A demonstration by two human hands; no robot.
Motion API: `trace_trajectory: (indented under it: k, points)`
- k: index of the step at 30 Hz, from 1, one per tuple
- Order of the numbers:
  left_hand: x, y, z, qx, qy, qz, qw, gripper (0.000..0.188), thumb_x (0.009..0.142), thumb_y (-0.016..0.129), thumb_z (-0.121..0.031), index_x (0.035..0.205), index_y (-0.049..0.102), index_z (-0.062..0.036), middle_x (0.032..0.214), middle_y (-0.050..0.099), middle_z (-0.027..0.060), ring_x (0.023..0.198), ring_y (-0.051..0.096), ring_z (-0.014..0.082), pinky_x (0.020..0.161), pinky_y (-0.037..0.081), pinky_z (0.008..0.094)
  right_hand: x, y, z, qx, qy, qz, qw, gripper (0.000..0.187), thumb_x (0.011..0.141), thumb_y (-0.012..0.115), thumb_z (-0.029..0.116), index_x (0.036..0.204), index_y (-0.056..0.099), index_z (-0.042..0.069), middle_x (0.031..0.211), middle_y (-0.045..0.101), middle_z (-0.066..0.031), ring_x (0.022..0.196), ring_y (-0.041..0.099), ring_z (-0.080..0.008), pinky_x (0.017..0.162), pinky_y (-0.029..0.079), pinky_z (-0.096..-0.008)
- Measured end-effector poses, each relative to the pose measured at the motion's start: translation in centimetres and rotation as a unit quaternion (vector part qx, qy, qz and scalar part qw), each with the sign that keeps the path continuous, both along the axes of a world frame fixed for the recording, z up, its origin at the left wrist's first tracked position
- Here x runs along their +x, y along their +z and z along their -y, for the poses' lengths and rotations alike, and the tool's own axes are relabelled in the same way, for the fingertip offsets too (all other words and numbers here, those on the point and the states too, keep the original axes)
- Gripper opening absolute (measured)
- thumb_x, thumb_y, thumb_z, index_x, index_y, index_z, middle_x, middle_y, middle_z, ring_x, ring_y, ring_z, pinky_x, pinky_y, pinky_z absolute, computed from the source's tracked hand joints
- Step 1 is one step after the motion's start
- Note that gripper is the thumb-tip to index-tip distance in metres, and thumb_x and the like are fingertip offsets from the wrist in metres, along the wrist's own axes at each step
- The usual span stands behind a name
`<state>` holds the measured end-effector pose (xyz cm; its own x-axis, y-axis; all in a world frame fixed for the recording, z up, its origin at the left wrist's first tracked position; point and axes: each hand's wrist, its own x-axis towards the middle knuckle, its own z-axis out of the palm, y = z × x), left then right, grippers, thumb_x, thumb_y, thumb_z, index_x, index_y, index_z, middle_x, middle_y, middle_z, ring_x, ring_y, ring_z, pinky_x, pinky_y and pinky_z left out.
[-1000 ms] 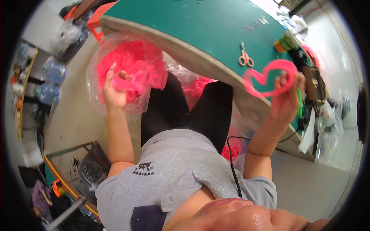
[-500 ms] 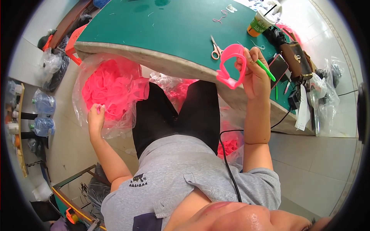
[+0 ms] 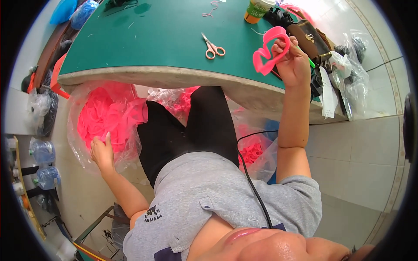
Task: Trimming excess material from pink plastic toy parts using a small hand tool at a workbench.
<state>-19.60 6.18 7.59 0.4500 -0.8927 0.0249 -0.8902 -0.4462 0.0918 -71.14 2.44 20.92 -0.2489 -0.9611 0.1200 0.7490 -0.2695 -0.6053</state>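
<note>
A soft pink strip, bent into a loop (image 3: 261,68), hangs from my right hand (image 3: 296,65), which is raised over the table's right part with its fingers closed on it. Behind that hand the end of a bright green pen-like tool (image 3: 312,63) shows; the rest is hidden. My left hand (image 3: 102,153) is at the near edge of a clear plastic bag full of pink strips (image 3: 106,111). Its thumb and fingers are apart against the strips. Pink-handled scissors (image 3: 212,48) lie on the green table (image 3: 165,39), left of the held loop.
A drink cup (image 3: 256,11), a brown bag (image 3: 305,37) and a white paper slip (image 3: 328,93) crowd the table's right end. Another bag of pink strips (image 3: 251,153) is beside my right leg. A black cable (image 3: 250,176) runs across my shirt. Water bottles (image 3: 47,177) stand at left.
My view has shifted, so the table sits further left. My right hand has turned and moved farther out with the pink loop, now hiding most of the green tool. My left thumb and fingers have spread.
</note>
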Motion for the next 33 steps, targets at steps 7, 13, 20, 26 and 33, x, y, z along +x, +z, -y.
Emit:
trace_trajectory:
  k: [7,13,20,26,33]
  points:
    - [-2.8,6.4,-0.8,-0.183,-0.104,0.007,0.977,0.048,0.088,0.056,-0.049,0.097,0.064,-0.0021,0.11,0.064,0.0154,0.103,0.058,0.0317,0.093,0.035,0.0491,3.4,0.2,-0.2,0.048,0.169,0.147,0.973,0.011,0.09,0.046,-0.004,0.087,0.042,0.005,0.087,0.045,-0.007,0.08,0.045,-0.0193,0.07,0.04,-0.0304]
    - [-0.3,1.6,3.0,0.244,-0.124,-0.14,0.952,0.038,0.082,0.065,-0.041,0.082,0.057,-0.0036,0.093,0.066,0.0149,0.086,0.061,0.0352,0.095,0.032,0.0529,4.2,-0.2,0.9,0.064,0.184,0.136,0.971,0.013,0.089,0.046,-0.007,0.088,0.042,0.005,0.088,0.045,-0.0066,0.08,0.045,-0.0192,0.07,0.039,-0.0304]
    - [-4.3,-5.3,4.9,-0.026,-0.273,-0.146,0.951,0.06,0.082,0.065,-0.04,0.127,0.045,-0.0061,0.124,0.055,0.0198,0.115,0.051,0.0358,0.096,0.037,0.0481,3.6,-1.8,0.6,0.106,0.154,0.029,0.982,0.011,0.093,0.045,-0.002,0.09,0.042,0.008,0.093,0.055,-0.0122,0.082,0.053,-0.0213,0.073,0.045,-0.0316]
    - [-0.6,-17.8,7.6,0.036,-0.269,-0.064,0.96,0.056,0.088,0.057,-0.04,0.13,0.044,-0.0037,0.126,0.05,0.0225,0.117,0.046,0.0405,0.1,0.036,0.0496,3.8,-0.1,-0.5,0.136,0.128,-0.03,0.982,0.011,0.093,0.047,0.0,0.09,0.043,0.009,0.091,0.053,-0.009,0.084,0.051,-0.0205,0.078,0.044,-0.0324]
    - [1.3,-19.1,7.4,-0.083,-0.159,-0.224,0.958,0.044,0.088,0.059,-0.03,0.117,0.051,0.0022,0.109,0.057,0.0274,0.105,0.053,0.0421,0.09,0.044,0.0441,1.6,0.3,-1.1,0.081,0.196,0.02,0.977,0.012,0.09,0.048,-0.003,0.09,0.042,0.008,0.087,0.047,-0.0071,0.082,0.045,-0.0184,0.072,0.04,-0.0308]
